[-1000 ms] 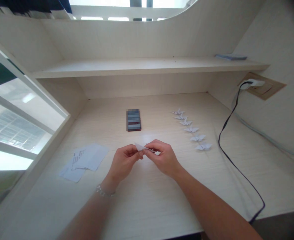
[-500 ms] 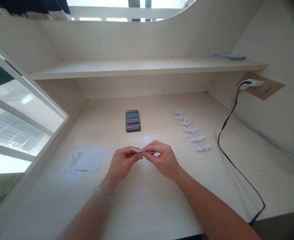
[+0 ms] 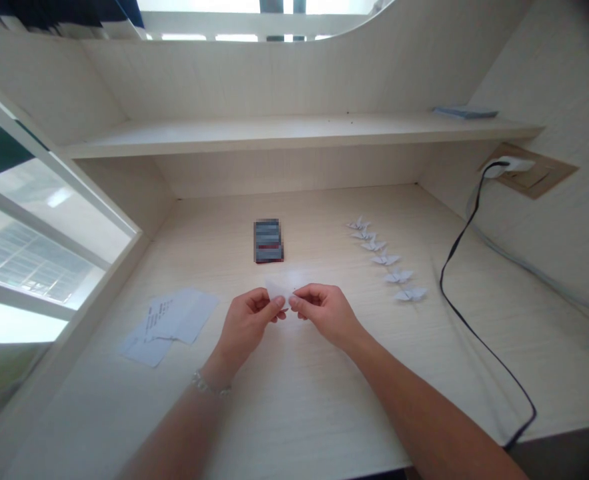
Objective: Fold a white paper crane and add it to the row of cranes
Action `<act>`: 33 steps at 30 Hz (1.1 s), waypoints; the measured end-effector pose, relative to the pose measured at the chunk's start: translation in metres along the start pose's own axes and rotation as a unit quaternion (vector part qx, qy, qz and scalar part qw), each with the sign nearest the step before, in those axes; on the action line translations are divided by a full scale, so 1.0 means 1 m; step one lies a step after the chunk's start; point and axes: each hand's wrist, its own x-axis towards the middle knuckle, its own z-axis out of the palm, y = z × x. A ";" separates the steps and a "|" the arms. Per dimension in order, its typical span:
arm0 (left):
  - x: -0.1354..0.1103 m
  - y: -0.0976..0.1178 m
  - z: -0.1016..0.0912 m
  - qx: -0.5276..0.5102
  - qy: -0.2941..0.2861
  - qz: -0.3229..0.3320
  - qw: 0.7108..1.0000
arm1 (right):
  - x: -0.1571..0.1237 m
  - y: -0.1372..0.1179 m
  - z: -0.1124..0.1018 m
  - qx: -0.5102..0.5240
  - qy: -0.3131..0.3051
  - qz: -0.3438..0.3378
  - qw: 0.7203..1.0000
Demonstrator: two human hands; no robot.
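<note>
The left hand (image 3: 248,325) and right hand (image 3: 327,315) each pinch a small folded white paper (image 3: 278,289) between thumb and fingertips, over the pale desk (image 3: 299,400). It looks light, soft and easily creased, so its edges seem the best hold.

Bright daylight pours through the left window (image 3: 37,200), leaving faint shadows and curved, wide-angle edges.

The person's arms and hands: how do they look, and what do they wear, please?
Both forearms are bare, with no sleeves or gloves. The left hand has a thin silvery beaded bracelet at the wrist; the right hand has nothing on its wrist.
</note>
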 end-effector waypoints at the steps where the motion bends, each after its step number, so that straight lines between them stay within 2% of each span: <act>1: 0.000 0.000 0.000 0.006 0.005 0.003 1.000 | -0.001 0.000 0.001 -0.013 0.011 -0.010 1.000; 6: 0.001 0.001 0.002 0.017 0.017 0.024 0.999 | -0.005 -0.003 0.005 -0.093 0.073 -0.069 0.991; 10: 0.000 0.002 0.002 0.013 0.017 0.031 0.999 | -0.006 -0.004 0.005 -0.111 0.094 -0.100 0.984; 13: 0.000 0.002 0.003 0.003 0.025 0.043 0.999 | -0.007 -0.005 0.005 -0.113 0.096 -0.128 0.981; 19: -0.004 -0.001 0.004 -0.016 0.073 0.114 0.991 | -0.010 -0.009 0.004 -0.107 0.090 -0.221 0.965; 27: -0.009 -0.002 0.005 -0.042 0.109 0.193 0.974 | -0.015 -0.009 0.004 -0.112 0.093 -0.284 0.948; 33: -0.011 0.000 0.001 -0.014 0.102 0.204 0.973 | -0.018 -0.011 0.002 -0.115 0.086 -0.294 0.945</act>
